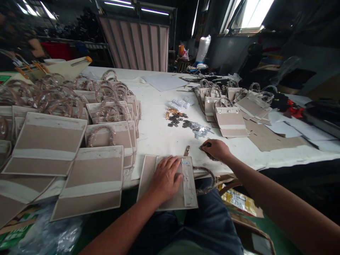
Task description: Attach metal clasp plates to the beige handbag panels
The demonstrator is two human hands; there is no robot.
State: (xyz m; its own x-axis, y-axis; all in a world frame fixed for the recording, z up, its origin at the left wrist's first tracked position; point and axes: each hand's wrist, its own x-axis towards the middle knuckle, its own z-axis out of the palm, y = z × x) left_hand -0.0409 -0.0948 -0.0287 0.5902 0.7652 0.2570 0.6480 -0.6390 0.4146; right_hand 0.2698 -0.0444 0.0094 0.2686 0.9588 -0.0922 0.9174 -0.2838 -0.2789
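Observation:
A beige handbag panel (147,177) lies at the table's front edge, partly over my lap, its plastic-wrapped handle (212,180) pointing right. My left hand (167,177) rests flat on this panel, fingers stretched out. A small metal clasp piece on a strap tab (187,150) sticks out at the panel's far edge. To the right, my right hand (215,148) is low over the table with thumb and fingers pinched together. Something small seems to be at its fingertips, too small to name. Beneath that hand is a little heap of dark small pieces (211,156).
Flat silver plates (199,129), dark plates (175,121) and gold-coloured fittings (171,112) lie mid-table near small plastic packets (180,103). Stacked bag panels (103,159) crowd the left; more panels with handles (231,120) stand at right. A person (23,42) is at far left.

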